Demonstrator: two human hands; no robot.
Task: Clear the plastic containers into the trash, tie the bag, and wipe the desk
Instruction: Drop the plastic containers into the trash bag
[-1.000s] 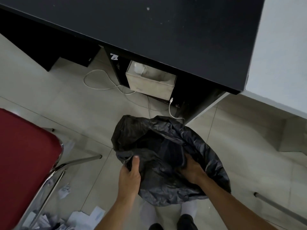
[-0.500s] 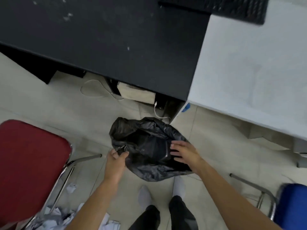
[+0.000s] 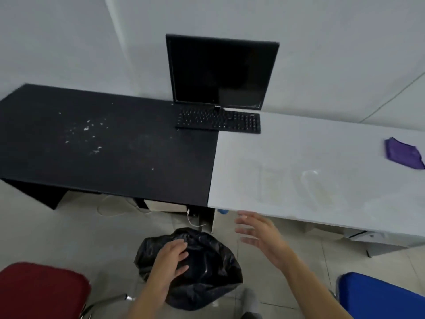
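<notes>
Trash bag (image 3: 204, 272) is sitting at lower centre, my left hand (image 3: 169, 261) lying on it with fingers loose. My right hand (image 3: 259, 236) is hovering spread, empty. Plastic containers (image 3: 315, 192) are lying on the white desk (image 3: 287, 148), centre right

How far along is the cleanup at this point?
Nothing looks finished. Left hand rests on the untied black bag; right hand is raised toward the clear containers on the white desk. Remaining: binning them, tying, wiping crumbs using the purple cloth.
</notes>
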